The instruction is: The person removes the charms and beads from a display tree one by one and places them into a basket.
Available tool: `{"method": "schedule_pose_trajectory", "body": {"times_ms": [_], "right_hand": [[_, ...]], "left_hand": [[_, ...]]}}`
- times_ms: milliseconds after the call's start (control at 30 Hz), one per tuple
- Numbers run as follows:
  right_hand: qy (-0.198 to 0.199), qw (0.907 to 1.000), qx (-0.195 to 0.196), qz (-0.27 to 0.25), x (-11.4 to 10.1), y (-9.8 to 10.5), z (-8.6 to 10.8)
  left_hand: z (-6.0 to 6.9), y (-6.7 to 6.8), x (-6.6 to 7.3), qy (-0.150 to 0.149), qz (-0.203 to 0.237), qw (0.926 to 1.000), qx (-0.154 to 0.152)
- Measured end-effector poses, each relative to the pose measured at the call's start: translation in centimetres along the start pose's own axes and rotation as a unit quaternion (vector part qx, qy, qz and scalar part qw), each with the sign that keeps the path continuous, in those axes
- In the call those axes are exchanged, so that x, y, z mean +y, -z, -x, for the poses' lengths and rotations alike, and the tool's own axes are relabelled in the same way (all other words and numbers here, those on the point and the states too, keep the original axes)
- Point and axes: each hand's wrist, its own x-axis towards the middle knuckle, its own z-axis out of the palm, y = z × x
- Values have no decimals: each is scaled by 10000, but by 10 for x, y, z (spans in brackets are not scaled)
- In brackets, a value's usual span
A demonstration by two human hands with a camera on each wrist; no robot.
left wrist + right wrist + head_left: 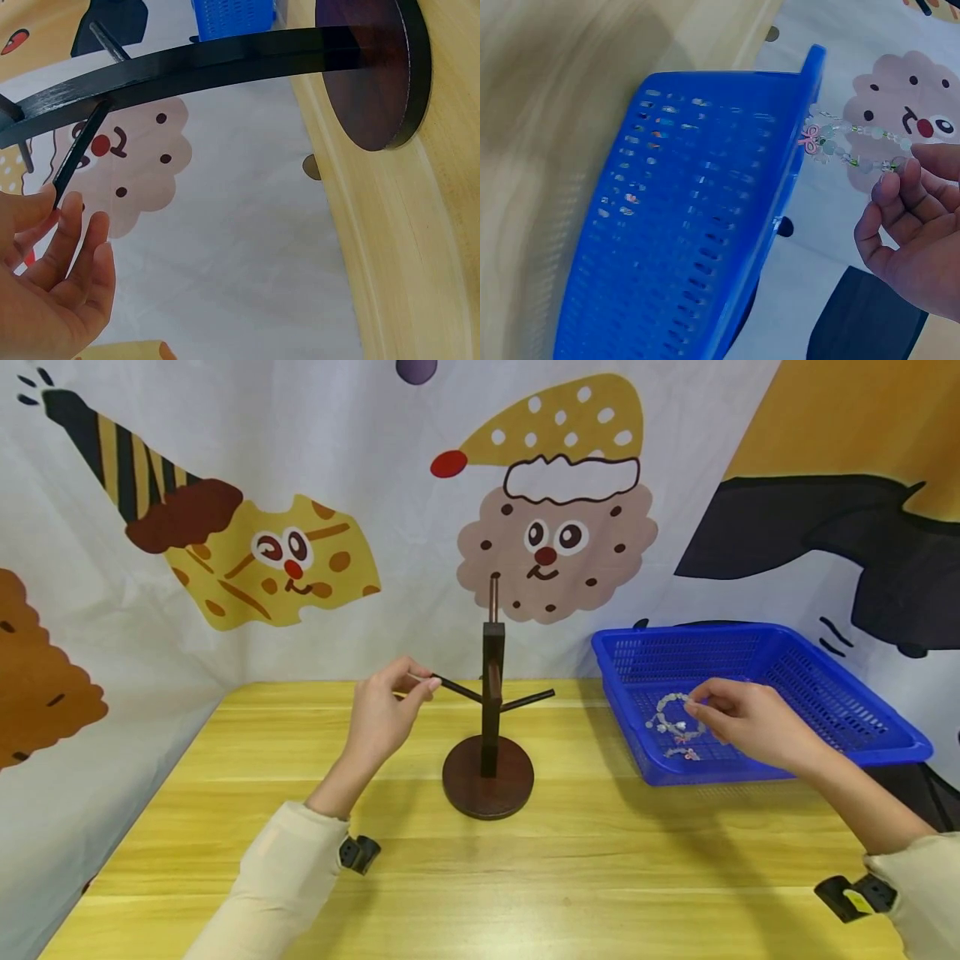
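Note:
A dark wooden rack (pixel 491 718) with several thin pegs stands upright on a round base (pixel 487 785). My left hand (pixel 386 706) pinches the tip of its left peg (pixel 459 688) between thumb and index finger; the left wrist view shows that peg (pixel 79 150) too. Over the blue basket, my right hand (pixel 742 722) pinches a beaded bracelet (pixel 672 698). In the right wrist view the bracelet (pixel 866 162) hangs as a loop of pale and green beads with a pink bow-shaped charm (pixel 810 139). Another bracelet (pixel 681 752) lies in the basket below.
The blue plastic basket (pixel 648 768), with slotted walls, stands at the right of the wooden table (pixel 525 885). Behind the table hangs a white cloth (pixel 420 568) printed with cartoon figures. A dark object lies behind the basket's right corner.

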Motion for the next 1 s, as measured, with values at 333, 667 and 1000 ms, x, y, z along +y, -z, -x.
{"method": "schedule_pose_trajectory", "body": {"times_ms": [333,667,1000], "right_hand": [[5,9999,-76,-81,11,-14,6],[-176,9994,-236,-203,16,-23,10],[-229,9991,-257,-258,16,-20,11]], "left_hand": [[1,0,0,-39,16,10000,2],[0,0,0,-86,2,10000,-50],[3,6,-6,133,-212,9994,-249]]}}
